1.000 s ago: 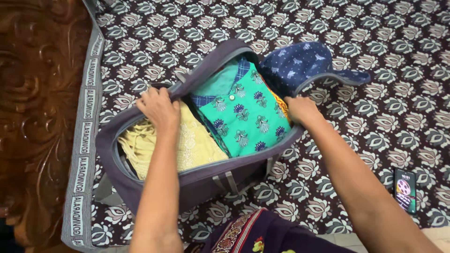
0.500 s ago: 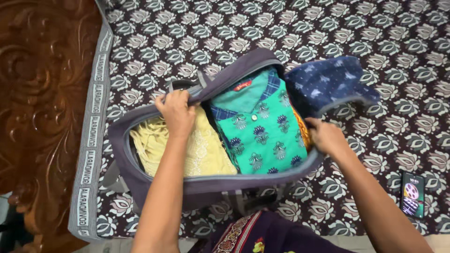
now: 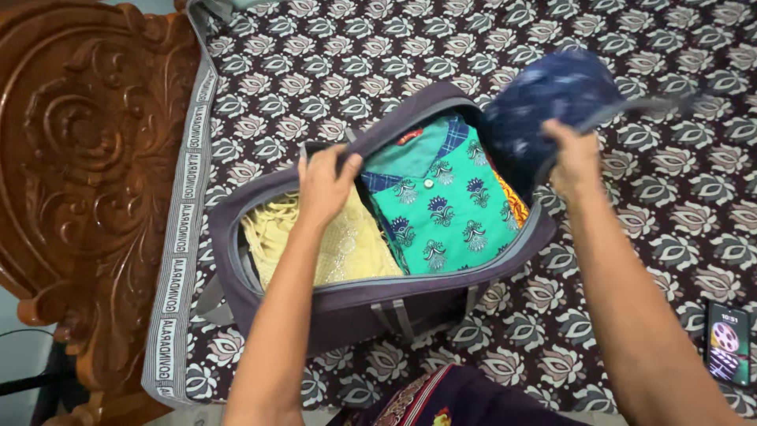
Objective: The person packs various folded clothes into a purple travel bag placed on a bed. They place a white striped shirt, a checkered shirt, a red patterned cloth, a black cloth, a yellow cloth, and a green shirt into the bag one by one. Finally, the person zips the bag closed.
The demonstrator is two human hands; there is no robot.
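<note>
An open purple-grey soft bag (image 3: pixel 347 304) lies on a patterned bedspread. Inside it sit a folded pale yellow garment (image 3: pixel 347 248) on the left and a green printed garment (image 3: pixel 449 213) on the right. My left hand (image 3: pixel 325 183) grips the bag's far rim near the top opening. My right hand (image 3: pixel 574 158) is raised at the bag's right end, closed on the dark blue patterned flap (image 3: pixel 544 99), which is lifted and blurred.
A carved wooden headboard (image 3: pixel 87 173) stands along the left. The floral brown-and-white bedspread (image 3: pixel 394 47) covers the bed. A phone with a lit screen (image 3: pixel 727 343) lies at the lower right. Dark embroidered cloth (image 3: pixel 457 398) shows at the bottom edge.
My right hand has moved from the bag's right rim up to the blue flap and lifted it. My left hand has stayed on the far rim.
</note>
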